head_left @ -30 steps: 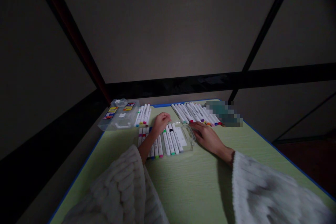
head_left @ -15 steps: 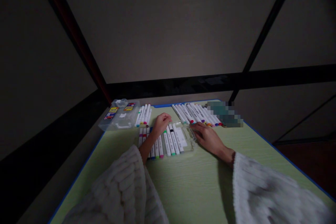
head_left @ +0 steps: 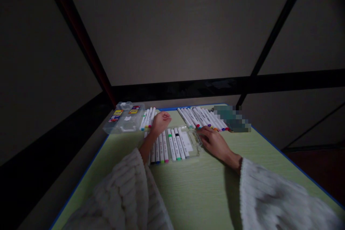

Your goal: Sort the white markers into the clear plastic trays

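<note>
Green table (head_left: 199,194); open clear tray (head_left: 194,153) on it, near middle. Right hand (head_left: 215,144) at tray's right edge, fingers close together, bent; grip can't be told. Left hand (head_left: 161,122) has shifted leftward, nearer loose markers (head_left: 149,118), uncovering more of tray markers (head_left: 175,147); fingers curled, pinch can't be told. Tray markers' long axes run near-to-far, slightly slanted, coloured ends nearest person.

So you've got one counter (head_left: 194,187), one clear case (head_left: 128,124) with two labels (head_left: 115,115), and one clear tray (head_left: 194,153) with four markers (head_left: 179,143) in its right-hand group, but tbh you can't get a solid total on the other markers (head_left: 192,115) since they're bunched up or partly hidden.
</note>
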Action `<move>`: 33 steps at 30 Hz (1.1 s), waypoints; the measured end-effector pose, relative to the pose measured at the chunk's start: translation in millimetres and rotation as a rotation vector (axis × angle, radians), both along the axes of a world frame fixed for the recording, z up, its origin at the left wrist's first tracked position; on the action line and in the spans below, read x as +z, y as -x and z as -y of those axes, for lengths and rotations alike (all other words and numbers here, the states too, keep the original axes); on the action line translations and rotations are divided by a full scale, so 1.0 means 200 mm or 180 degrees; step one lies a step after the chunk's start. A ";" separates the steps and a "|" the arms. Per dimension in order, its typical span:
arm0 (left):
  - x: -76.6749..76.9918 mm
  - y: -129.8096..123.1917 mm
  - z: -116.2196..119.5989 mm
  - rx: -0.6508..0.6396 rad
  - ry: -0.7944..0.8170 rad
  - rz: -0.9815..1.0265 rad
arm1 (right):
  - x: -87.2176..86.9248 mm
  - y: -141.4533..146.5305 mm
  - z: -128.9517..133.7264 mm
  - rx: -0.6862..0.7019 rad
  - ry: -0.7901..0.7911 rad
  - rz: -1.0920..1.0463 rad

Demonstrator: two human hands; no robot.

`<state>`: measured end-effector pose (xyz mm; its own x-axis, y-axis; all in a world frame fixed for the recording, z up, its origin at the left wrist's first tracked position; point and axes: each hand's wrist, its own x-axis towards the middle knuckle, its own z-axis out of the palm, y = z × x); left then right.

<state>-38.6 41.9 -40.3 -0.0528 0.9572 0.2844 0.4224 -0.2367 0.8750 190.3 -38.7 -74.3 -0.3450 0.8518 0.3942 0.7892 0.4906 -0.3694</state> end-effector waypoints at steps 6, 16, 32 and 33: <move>0.07 0.17 0.00 0.0564 -0.0223 -0.0783 | -0.01 -0.01 -0.01 0.0035 -0.0043 -0.0036; 0.08 0.20 0.07 0.1099 0.0725 -0.3164 | -0.04 -0.02 -0.02 0.0107 -0.0122 -0.0112; 0.01 0.22 0.05 0.0951 0.0990 -0.3273 | -0.04 -0.02 -0.02 0.0151 -0.0175 -0.0146; 0.01 0.22 0.05 0.0936 0.0999 -0.3284 | -0.04 -0.02 -0.02 0.0151 -0.0162 -0.0148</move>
<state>-82.0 32.6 -38.3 -0.1670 0.9834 0.0706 0.9839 0.1616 0.0765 193.7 -34.2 -81.8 -0.3648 0.8135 0.4530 0.7473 0.5460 -0.3788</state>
